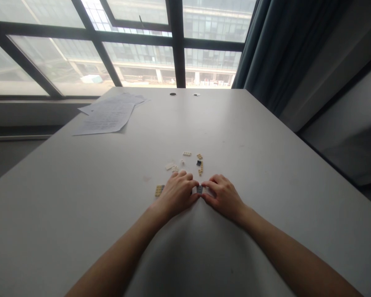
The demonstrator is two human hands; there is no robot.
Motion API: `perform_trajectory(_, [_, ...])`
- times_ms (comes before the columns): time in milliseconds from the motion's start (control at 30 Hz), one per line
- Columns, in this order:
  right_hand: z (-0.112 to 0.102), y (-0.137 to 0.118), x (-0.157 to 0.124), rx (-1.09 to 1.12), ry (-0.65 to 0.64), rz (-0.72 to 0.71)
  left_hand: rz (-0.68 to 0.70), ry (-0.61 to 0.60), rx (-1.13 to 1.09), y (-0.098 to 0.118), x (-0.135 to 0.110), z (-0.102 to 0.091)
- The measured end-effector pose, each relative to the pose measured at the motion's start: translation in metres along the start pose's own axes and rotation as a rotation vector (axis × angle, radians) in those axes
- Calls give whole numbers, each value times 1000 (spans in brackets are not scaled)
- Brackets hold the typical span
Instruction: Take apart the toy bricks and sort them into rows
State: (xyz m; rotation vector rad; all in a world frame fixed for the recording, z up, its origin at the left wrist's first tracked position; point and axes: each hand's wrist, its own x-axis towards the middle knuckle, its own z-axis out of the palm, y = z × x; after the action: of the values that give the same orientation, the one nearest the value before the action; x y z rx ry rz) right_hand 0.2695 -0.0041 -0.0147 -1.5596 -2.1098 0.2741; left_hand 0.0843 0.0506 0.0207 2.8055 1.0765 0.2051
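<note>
Between the fingertips of both hands is a small dark grey building brick piece [199, 189], low over the white table or resting on it; which, I cannot tell. My left hand [179, 190] pinches its left side with thumb and fingers. From the right, my right hand [221, 193] closes thumb and index finger on the same piece. A tan and grey studded plate [159, 190] lies just left of my left hand and is partly hidden by it. Beyond the hands are tan bricks [200, 168], a dark brick [198, 163] and small white pieces [174, 168].
A white studded strip [187, 154] and a tan piece [199, 156] lie farther back on the white table [281, 194]. Printed papers [108, 117] overlap at the far left. Two round cable holes sit near the back edge, by the windows. A dark curtain [278, 53] hangs at right.
</note>
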Motion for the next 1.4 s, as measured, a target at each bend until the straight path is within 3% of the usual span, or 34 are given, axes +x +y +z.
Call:
perform_trajectory(700, [1, 2, 0, 2, -3, -6, 20, 32, -10, -4, 0, 4])
perform_trajectory(900, [2, 4, -1, 23, 21, -23, 36, 116, -100, -6, -1, -8])
perform_trajectory(967, [1, 4, -1, 84, 94, -36, 25, 170, -214, -5, -1, -15])
perform_trajectory(1067, [-2, -1, -2, 218, 307, -79, -33, 212, -496, -2, 0, -22])
perform_trajectory(1233, [-8, -13, -5, 296, 552, -152, -148, 81, -1000, 5, 0, -18])
perform_trajectory(1400, [-6, -16, -8, 293, 621, -173, -148, 30, -1084, 11, 1, -18])
